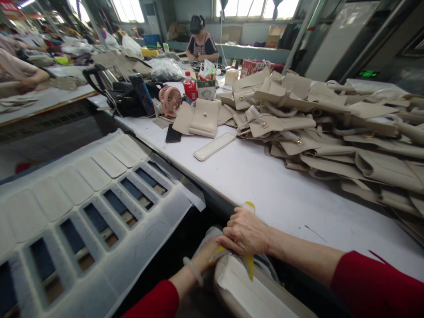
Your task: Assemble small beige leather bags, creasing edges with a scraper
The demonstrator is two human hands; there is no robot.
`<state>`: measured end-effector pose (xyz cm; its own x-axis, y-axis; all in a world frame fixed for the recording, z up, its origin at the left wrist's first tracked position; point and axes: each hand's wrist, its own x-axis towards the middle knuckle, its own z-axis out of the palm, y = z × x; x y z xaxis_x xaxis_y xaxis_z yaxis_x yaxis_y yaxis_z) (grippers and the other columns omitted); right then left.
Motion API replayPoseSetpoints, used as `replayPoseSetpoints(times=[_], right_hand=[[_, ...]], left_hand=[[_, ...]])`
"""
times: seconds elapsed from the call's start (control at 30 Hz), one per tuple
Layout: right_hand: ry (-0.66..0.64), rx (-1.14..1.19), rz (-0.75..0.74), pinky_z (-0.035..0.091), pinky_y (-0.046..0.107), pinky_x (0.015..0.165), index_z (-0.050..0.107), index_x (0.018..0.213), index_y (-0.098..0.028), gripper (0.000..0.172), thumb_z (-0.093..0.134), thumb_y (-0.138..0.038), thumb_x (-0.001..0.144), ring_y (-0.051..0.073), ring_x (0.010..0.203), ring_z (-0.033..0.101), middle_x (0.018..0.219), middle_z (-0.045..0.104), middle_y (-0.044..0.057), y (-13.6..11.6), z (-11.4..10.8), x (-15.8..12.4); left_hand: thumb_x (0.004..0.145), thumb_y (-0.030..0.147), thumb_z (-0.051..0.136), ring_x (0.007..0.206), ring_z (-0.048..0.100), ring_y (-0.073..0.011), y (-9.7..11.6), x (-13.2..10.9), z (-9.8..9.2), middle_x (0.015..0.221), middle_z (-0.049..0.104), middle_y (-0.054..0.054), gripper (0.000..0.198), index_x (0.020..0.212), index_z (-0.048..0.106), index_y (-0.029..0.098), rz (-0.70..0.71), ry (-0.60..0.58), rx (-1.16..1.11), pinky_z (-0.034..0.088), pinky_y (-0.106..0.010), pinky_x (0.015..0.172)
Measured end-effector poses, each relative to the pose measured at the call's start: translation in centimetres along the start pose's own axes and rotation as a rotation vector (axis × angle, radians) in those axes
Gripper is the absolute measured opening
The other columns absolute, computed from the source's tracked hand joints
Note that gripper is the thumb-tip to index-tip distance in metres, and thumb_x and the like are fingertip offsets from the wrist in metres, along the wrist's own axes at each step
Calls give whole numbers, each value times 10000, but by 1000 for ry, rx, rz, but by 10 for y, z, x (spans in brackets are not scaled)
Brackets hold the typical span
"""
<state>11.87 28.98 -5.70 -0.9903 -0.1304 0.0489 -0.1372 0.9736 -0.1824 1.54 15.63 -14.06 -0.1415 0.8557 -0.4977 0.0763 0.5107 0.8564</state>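
Note:
Below the table's edge, a beige bag [261,293] with a pale piece on its top lies near my lap. My right hand [247,232] is closed at the end of the bag, its fingers curled around a yellow strip-like piece [251,268] that sticks out above and below the fist. What kind of thing the yellow piece is, I cannot make out. My left hand [207,251], with a pale bangle at its wrist, reaches under the right one by the bag's end. The right hand and the bag hide its fingers.
A large heap of beige bag parts [324,119] covers the table's right side. A pale strap-shaped panel [214,146], a phone [173,133], a flap piece [204,118], a pink fan [170,100] and a red-labelled bottle [190,87] lie beyond. A slotted template [132,269] stands left. A person [202,44] sits opposite.

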Motion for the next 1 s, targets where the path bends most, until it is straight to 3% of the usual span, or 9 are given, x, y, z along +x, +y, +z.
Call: replayPoseSetpoints(times=[0.07,0.17,0.3,0.43,0.53,0.73,1.0], right_hand=[[-3,-10,-4,209,364,613,625,633,-200,544,328,-454,1012,142,519,544,581,686,33,-1,-1,2],[4,7,-9,196,360,605,640,678,-213,513,327,-440,1014,141,512,531,596,692,22,-2,-2,3],[12,-17,1,194,362,611,630,653,-212,505,339,-422,1010,145,514,526,565,671,29,-5,-2,-1],[9,-40,40,194,359,612,611,613,-193,547,320,-414,1019,139,512,529,563,668,43,-7,-3,-5],[15,-34,53,195,358,614,614,627,-191,528,327,-399,1018,137,513,528,570,669,36,-9,-1,-6],[-5,-34,90,195,363,621,628,636,-196,564,293,-424,1028,151,528,539,579,676,41,-12,1,-10],[-46,-20,186,166,368,617,602,632,-199,584,246,-416,1041,147,538,544,614,696,33,-20,-2,-15]], left_hand=[[958,509,464,1125,577,-298,7,-15,-9,1097,678,-75,424,990,680,145,44,46,-36,439,-405,1019],[1004,547,240,1264,496,-273,24,-47,-17,1308,606,-79,585,1275,587,161,160,18,-146,344,-381,1124],[1000,556,280,1356,399,-268,36,-76,-15,1451,489,-88,585,1418,466,192,234,-84,-84,261,-391,1182],[986,562,330,1454,234,-303,32,-77,-12,1536,378,-99,595,1454,425,207,200,-86,30,142,-456,1222],[994,545,315,1486,148,-285,32,-75,-13,1559,341,-86,575,1456,418,219,205,-101,116,56,-464,1235],[1017,500,254,1424,323,-223,44,-78,-13,1365,553,-78,498,1320,525,212,237,-115,292,-13,-408,1243],[1016,493,263,1336,455,-238,54,-79,-13,1336,605,-57,507,1369,519,233,254,-113,323,-1,-434,1238]])
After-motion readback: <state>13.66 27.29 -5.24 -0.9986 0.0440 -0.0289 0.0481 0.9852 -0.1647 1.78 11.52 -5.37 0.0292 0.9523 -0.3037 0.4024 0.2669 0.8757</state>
